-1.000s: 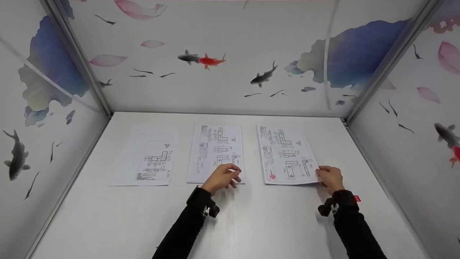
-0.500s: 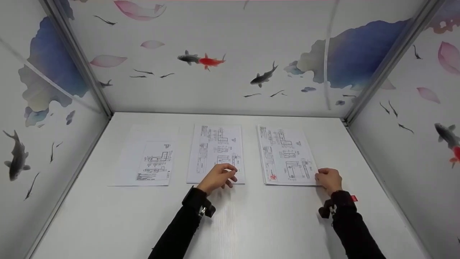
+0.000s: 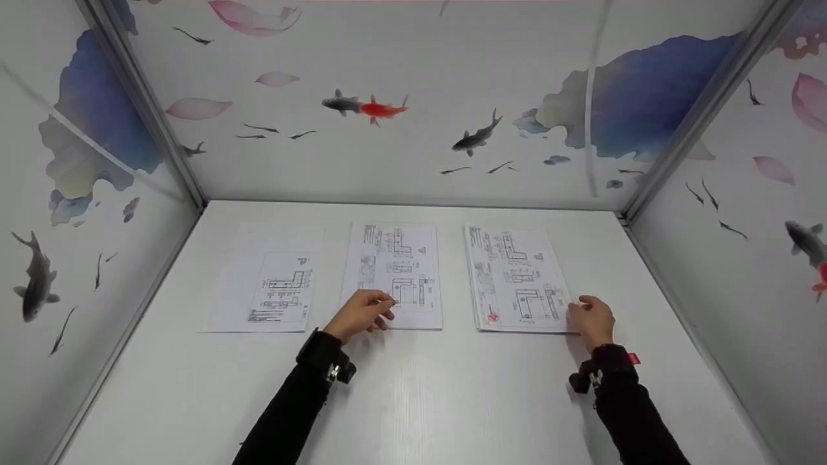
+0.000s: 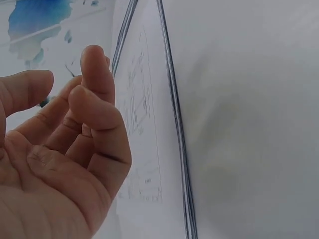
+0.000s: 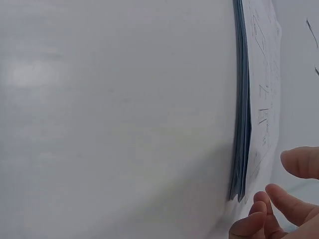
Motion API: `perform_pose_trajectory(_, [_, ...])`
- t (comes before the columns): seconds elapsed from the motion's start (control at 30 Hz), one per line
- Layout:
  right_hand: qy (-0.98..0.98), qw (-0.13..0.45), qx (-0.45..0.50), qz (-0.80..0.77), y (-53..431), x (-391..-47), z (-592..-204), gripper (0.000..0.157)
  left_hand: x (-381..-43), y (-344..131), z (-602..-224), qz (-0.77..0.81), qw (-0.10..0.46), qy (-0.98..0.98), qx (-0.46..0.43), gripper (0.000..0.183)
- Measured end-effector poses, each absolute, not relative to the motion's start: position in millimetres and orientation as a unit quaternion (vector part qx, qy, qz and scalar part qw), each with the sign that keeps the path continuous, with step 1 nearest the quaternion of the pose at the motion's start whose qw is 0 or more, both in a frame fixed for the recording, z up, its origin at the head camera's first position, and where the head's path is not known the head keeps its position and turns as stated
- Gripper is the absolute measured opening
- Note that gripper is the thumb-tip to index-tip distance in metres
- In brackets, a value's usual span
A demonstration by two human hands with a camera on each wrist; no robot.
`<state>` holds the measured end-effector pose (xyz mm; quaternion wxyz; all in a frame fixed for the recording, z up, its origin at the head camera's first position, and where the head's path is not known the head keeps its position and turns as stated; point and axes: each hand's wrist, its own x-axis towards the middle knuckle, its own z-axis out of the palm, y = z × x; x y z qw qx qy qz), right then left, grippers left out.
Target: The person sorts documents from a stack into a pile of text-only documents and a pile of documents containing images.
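My left hand (image 3: pixel 360 313) hovers over the lower left corner of the middle stack of printed drawings (image 3: pixel 420 316), its fingers loosely bent. Nothing lies between thumb and fingertips of that hand (image 4: pixel 75 144) in the left wrist view. Beside the lower right corner of the right stack of drawings (image 3: pixel 517 278) is my right hand (image 3: pixel 593 321). In the right wrist view, its thumb (image 5: pixel 301 162) stands apart from the fingers, with no paper between them; the layered stack edge (image 5: pixel 242 104) lies just beyond. Whether a fingertip touches the corner, I cannot tell.
A third set of paper (image 3: pixel 223 303) with one drawing lies at the left of the white table (image 3: pixel 413 400). White panels (image 3: pixel 387 161) painted with fish and petals enclose the table at the back and both sides, joined by metal posts.
My left hand has moved left across the middle stack. The right stack's lower right corner, pinched and slightly raised earlier, now lies flat, released from my right hand.
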<state>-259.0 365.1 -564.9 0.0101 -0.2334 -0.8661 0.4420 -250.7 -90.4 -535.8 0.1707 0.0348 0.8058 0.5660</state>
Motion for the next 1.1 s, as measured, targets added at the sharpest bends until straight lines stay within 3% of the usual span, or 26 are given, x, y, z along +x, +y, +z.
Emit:
perform_pose_trajectory(0.2, [-0.859, 0.074, -0.201, 0.465, 352, -262, -560, 0.04, -254, -125, -534, 0.453, 0.047, 0.888, -0.053, 0.022])
perform_pose_trajectory(0.3, [-0.859, 0.088, -0.183, 0.47, 344, -265, -559, 0.037, -255, -143, -532, 0.402, 0.018, 0.912, -0.079, 0.022])
perform_pose_trajectory(0.7, [-0.843, 0.08, -0.124, 0.517, 310, -271, -563, 0.03, -257, -199, -531, 0.3, 0.019, 0.947, -0.112, 0.055])
perform_pose_trajectory(0.97, [-0.823, 0.058, -0.083, 0.559, 278, -268, -562, 0.025, -254, -204, -542, 0.233, 0.094, 0.96, -0.125, 0.069])
perform_pose_trajectory(1.1, [-0.81, 0.043, -0.069, 0.58, 254, -263, -564, 0.024, -255, -200, -546, 0.204, 0.092, 0.967, -0.123, 0.071])
